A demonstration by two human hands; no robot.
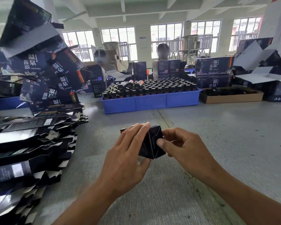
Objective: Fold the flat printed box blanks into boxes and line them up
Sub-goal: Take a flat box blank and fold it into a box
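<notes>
two hands [126, 161], one box [151, 143], one blue crate [151, 101].

Blank stack [28, 153] crowding left, blue crate [151, 101] ahead

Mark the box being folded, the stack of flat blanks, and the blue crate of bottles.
box [150, 144]: head view, dark end panel between the hands.
stack of flat blanks [28, 153]: head view, top sheets at left.
blue crate [151, 102]: head view, front wall.

Head-worn view, facing forward and down, close over table [217, 143]
</notes>
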